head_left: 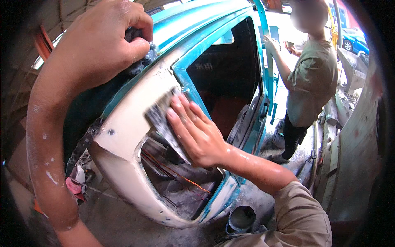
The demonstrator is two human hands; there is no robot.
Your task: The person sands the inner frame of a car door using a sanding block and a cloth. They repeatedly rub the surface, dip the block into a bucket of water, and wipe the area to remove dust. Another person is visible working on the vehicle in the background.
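Observation:
A vehicle cab (pixel 196 25) in teal paint fills the middle, with a cream-coloured panel (pixel 125 119) toward me. My right hand (pixel 195 133) lies against this panel, fingers extended over a grey-and-black sheet of sandpaper (pixel 158 119) that it presses to the surface. Part of the sheet reaches over the edge of a large panel opening. Up at the roof edge on the left, my left hand (pixel 98 45) is closed, thumb and fingers curled around a dark, lumpy, wet-looking thing (pixel 150 52), mostly hidden by the hand. Whitish smears mark my left forearm.
Loose wires (pixel 185 178) run inside the panel opening. On the floor below stands a dark bucket (pixel 242 218). Another person (pixel 314 78) stands beyond the cab at right, hands near a teal upright part. Panels and scrap (pixel 349 131) lean along the right; a blue car (pixel 354 40) is farther off.

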